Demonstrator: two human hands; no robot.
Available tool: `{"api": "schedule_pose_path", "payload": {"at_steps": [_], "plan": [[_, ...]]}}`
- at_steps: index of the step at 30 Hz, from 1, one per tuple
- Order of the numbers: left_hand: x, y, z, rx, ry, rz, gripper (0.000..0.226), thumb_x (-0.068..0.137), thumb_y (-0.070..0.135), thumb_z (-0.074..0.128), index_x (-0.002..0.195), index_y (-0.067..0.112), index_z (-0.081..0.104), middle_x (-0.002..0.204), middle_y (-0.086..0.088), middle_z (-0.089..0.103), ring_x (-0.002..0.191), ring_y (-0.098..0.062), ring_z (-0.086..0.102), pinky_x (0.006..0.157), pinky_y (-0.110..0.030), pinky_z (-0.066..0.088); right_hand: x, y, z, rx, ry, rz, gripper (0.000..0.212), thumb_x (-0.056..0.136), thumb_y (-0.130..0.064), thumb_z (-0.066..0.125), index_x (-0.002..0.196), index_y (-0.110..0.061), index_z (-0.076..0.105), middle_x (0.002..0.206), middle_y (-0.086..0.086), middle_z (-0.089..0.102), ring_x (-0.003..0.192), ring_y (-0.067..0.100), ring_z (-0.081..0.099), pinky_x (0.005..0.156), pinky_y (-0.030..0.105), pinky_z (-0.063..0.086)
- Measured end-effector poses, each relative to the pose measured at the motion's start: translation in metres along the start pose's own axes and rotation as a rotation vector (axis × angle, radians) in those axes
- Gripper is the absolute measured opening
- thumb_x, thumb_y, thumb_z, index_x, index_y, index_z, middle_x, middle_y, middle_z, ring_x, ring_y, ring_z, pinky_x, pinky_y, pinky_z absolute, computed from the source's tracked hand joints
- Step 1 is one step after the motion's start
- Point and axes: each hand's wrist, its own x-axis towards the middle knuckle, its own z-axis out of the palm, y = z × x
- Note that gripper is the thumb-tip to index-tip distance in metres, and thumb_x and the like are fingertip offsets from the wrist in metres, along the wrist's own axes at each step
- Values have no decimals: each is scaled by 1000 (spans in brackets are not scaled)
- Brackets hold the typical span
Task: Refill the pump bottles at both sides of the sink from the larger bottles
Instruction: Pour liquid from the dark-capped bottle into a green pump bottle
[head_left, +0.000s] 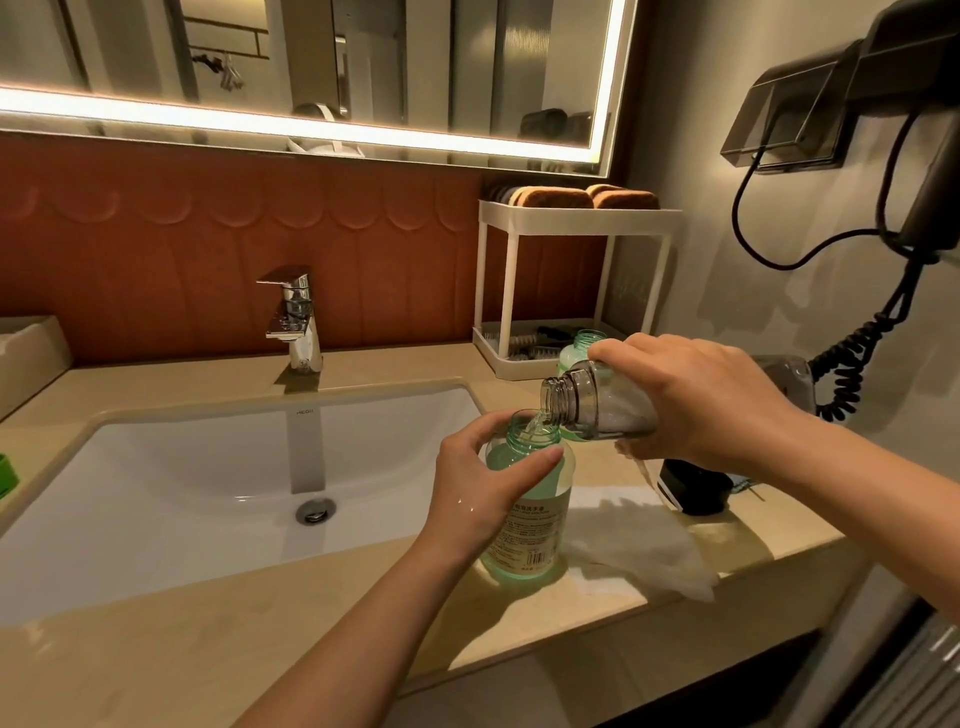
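A green-tinted clear bottle (540, 499) with a printed label stands upright on the counter right of the sink, its neck open. My left hand (483, 483) grips it around the shoulder. My right hand (696, 400) holds a grey transparent bottle (597, 400) tipped sideways, its open mouth over the green neck. A thin stream of clear liquid runs from one into the other. A second green-tinted open bottle (582, 348) stands behind, partly hidden by the grey one.
The white sink (208, 483) with a chrome tap (296, 317) lies left. A white two-tier rack (576, 280) stands at the back. White paper towel (644, 545) and a black object (696, 488) lie by the counter edge. A corded wall hairdryer (914, 156) hangs right.
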Motion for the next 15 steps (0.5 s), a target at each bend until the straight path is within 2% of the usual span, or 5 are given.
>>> {"api": "schedule_pose_path", "payload": {"at_steps": [5,11,15], "plan": [[0,1,0,0,-1,10,31,73,21,78,99,31,64,97,21,64,90,19,55,73,2,39,1,2,1,-15,4,-22,81,71,-46,74,137,-31,31,120,-6,55,101,19,55,67,25,36],[0,1,0,0,-2,7,32,73,23,78,100,31,64,98,21,64,91,19,54,73,1,39,3,3,-1,-42,6,-42,82,72,-44,74,140,-30,30,123,-6,54,104,18,54,69,23,33],[0,0,0,2,2,7,32,72,24,78,99,35,63,99,21,64,92,18,55,74,1,40,3,3,-2,-40,7,-57,81,73,-43,74,140,-28,30,124,-4,54,103,18,54,72,26,40]]}}
